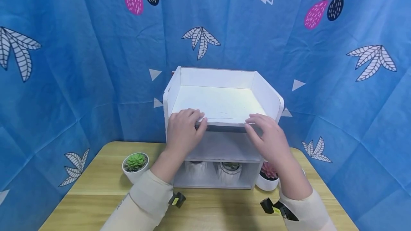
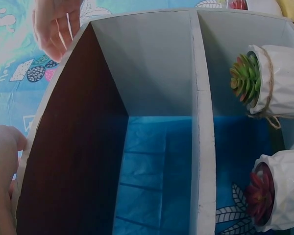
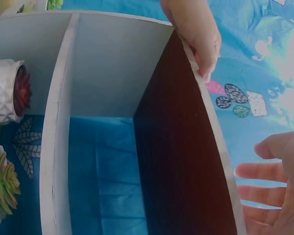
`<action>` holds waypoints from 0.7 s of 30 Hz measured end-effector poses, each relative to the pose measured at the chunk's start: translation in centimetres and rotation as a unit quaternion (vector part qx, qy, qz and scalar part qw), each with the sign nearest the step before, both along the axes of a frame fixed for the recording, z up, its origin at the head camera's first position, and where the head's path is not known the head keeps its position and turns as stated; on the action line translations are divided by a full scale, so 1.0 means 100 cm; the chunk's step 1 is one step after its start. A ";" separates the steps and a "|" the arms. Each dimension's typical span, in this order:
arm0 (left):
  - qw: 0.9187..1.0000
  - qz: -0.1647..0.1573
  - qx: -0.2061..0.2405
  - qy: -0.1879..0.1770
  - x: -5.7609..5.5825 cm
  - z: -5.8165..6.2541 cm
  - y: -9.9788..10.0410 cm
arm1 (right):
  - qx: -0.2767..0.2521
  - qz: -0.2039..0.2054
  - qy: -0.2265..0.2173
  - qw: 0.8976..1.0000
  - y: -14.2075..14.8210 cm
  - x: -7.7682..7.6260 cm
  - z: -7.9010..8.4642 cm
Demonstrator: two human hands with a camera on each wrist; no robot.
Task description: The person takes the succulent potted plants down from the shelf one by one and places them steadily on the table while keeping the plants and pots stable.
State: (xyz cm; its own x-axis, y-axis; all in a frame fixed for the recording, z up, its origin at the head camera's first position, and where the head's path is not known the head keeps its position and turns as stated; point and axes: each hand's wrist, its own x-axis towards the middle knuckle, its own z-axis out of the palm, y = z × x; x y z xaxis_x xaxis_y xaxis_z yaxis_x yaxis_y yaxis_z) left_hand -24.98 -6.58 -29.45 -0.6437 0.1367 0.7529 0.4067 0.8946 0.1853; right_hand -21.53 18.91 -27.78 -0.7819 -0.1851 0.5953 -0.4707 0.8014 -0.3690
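White tiered shelf unit [image 1: 221, 147]: balancing contact at the top board [image 1: 218, 104]

The shelf unit is standing on the tabletop [image 1: 205, 206], ahead of and between the left hand [image 1: 183, 131] and the right hand [image 1: 269, 136]. Handling it well is probably calling for even contact on both sides, so that neither end is lifting first and the two white pots [image 1: 228, 175] beneath the hands are not tipping.

The left hand is resting loosely bent fingers over the board's front edge [image 1: 224, 124], its thumb meeting that edge. The right hand is spreading its fingers there, thumb held apart. Neither is visibly pinching; how firmly they are pressing, I cannot tell.
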 end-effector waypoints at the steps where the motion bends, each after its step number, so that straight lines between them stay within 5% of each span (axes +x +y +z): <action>1: 1.000 0.000 0.000 0.000 0.000 0.000 0.000 | 0.000 0.003 0.005 1.000 0.001 0.001 0.000; 21: 1.000 -0.003 0.004 0.008 -0.002 -0.001 -0.001 | -0.013 0.011 0.007 1.000 0.005 0.027 -0.008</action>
